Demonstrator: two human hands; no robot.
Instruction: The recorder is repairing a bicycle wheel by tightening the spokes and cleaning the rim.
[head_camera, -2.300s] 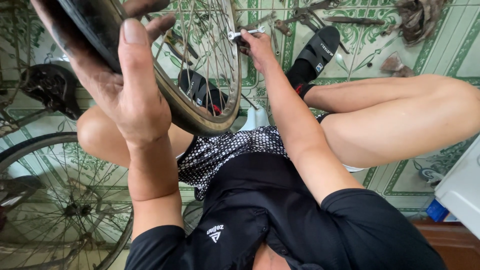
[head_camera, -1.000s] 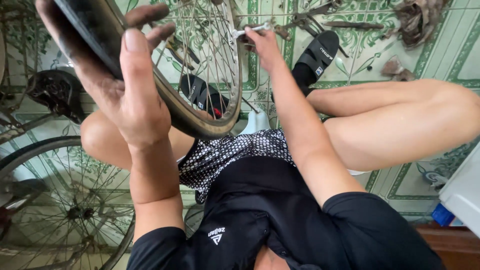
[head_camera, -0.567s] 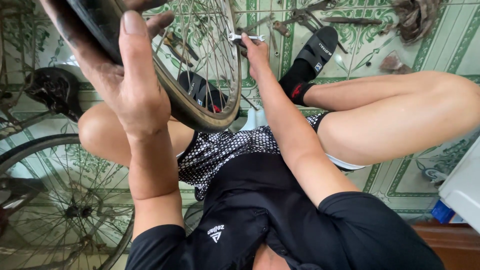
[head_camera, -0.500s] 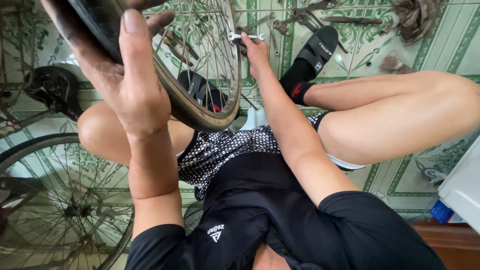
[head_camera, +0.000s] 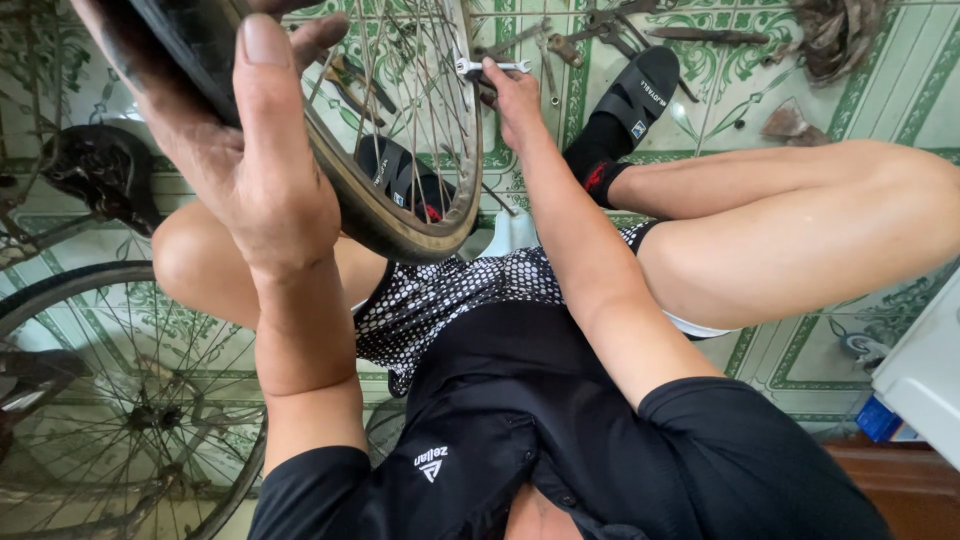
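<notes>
Black rubber wraps the wheel (head_camera: 400, 215), whose dull metal rim and thin spokes rise at the near left, over the person's lap. Left hand (head_camera: 250, 170) clamps the tyre (head_camera: 180, 50), thumb pressed across it and fingers curled behind. Farther off, right hand (head_camera: 510, 95) pinches a small silver wrench (head_camera: 490, 67) at the rim's far edge. Beyond, more tools (head_camera: 620, 25) lie on the green-patterned tile floor (head_camera: 800, 360). A second wheel (head_camera: 110, 420) lies at the near left.

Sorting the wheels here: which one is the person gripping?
The upper wheel, held at its tyre by the left hand; the other wheel lies untouched at lower left.
</notes>
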